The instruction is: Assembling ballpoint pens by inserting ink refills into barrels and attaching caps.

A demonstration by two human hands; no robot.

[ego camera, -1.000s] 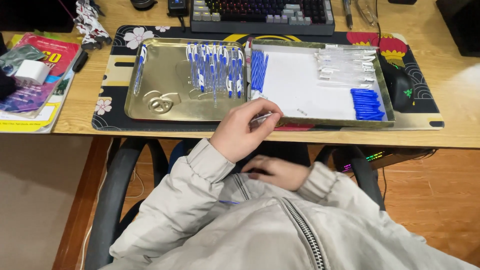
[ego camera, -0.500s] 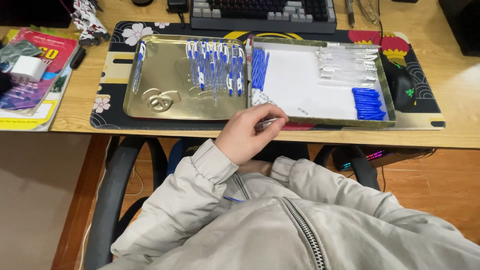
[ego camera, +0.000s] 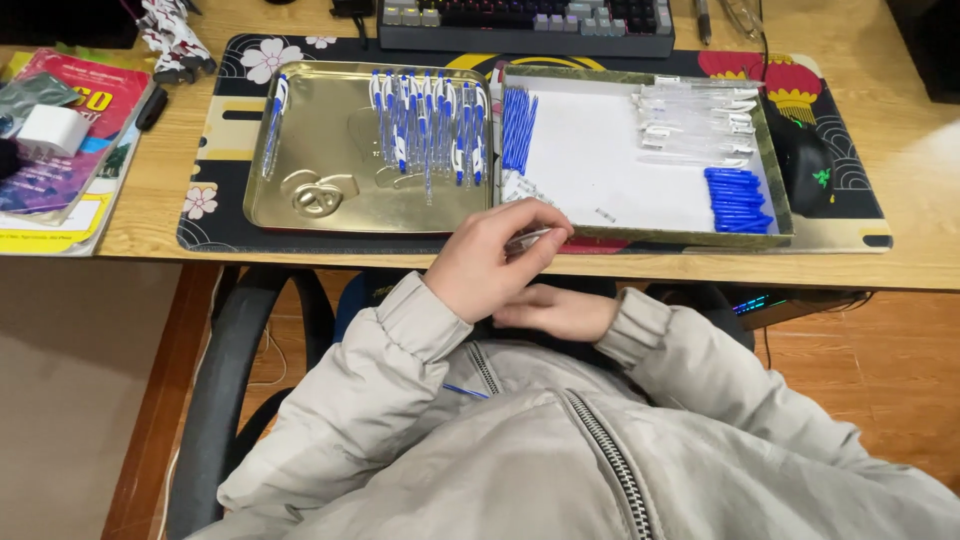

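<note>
Pinched between left thumb and fingertips — a clear pen barrel [ego camera: 528, 240], held just over the desk edge, in front of the white tray's near rim. Left hand [ego camera: 490, 265] is closed on it, fingers curled. Right hand [ego camera: 553, 308] lies lower, against the jacket, loosely curled; whether it holds anything I cannot tell — the left hand covers its fingertips.

Change over the last second: right hand dropped out of sight half a second ago and is now back in view beneath the left, nearer the barrel. Left hand barely shifted, same spot at the tray's edge. Reads as the two hands coming together on one pen, a joining of parts, though the part itself is hidden.

Outward: white tray [ego camera: 640, 235] holds blue refills [ego camera: 517, 128] at its left, clear barrels [ego camera: 695, 120] upper right, blue caps [ego camera: 738, 187] lower right. Gold tray [ego camera: 330, 200] just left carries a row of finished pens [ego camera: 428, 120]. Keyboard [ego camera: 525, 20] beyond; books [ego camera: 55, 160] far left.
</note>
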